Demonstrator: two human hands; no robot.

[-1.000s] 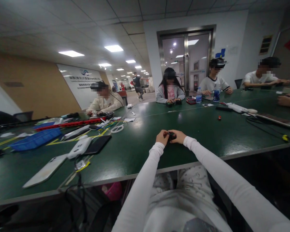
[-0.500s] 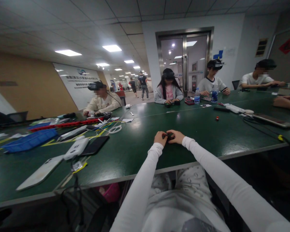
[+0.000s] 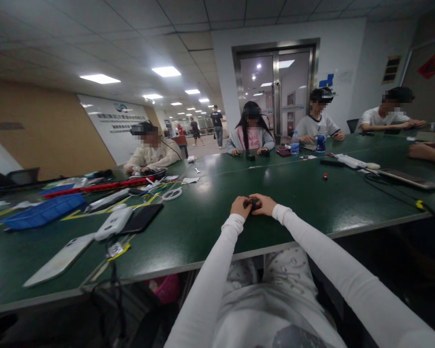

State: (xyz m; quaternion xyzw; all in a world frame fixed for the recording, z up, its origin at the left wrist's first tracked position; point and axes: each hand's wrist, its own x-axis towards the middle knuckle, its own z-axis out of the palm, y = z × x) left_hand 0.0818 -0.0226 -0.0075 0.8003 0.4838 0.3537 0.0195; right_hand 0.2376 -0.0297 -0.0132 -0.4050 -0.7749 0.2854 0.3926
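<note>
Over the green table point(image 3: 210, 232), close to its front edge, my two hands meet around a small dark object point(image 3: 254, 205). My left hand point(image 3: 240, 206) is closed on its left side. From the right, my right hand point(image 3: 264, 204) curls its fingers and thumb round the same object. The fingers cover much of it, and its kind is too small to make out. A small red item point(image 3: 325, 177) lies apart on the tabletop, beyond my right hand.
To the left lie a blue tray point(image 3: 43, 212), a white phone point(image 3: 60, 261), a white device point(image 3: 114, 222), a black flat device point(image 3: 143, 218) and a coiled white cable point(image 3: 172, 194). At right are a phone point(image 3: 409, 179) and cables. Several people sit around the table; bottles point(image 3: 321, 143) stand opposite.
My hands stay almost in place around the dark object. Across the table, a seated person's hands have moved apart. Two people walking in the background have shifted.
</note>
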